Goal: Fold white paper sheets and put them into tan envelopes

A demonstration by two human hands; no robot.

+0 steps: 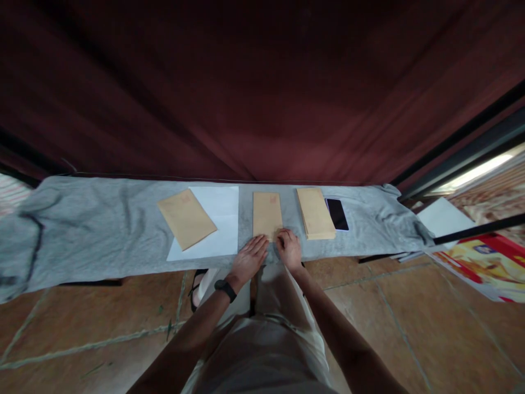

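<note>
A brown paper envelope (266, 210) with a small reddish print near its far end lies in front of me on the grey cloth. My left hand (249, 257), with a dark band at the wrist, lies flat with fingers stretched over the envelope's near left corner. At the near right corner, my right hand (289, 249) has its fingers curled in and pinched on the envelope's near edge; the fingertips are partly hidden. Right of it rests a stack of brown envelopes (315, 213). To the left, another brown envelope (187, 219) lies slanted over white paper sheets (227, 219).
A phone (338, 214) lies beside the stack. The grey cloth (102, 219) covers a long narrow table, with a dark red curtain (262, 109) behind. A colourful box (488, 262) and a white sheet (445, 219) are at the right, past a dark metal frame.
</note>
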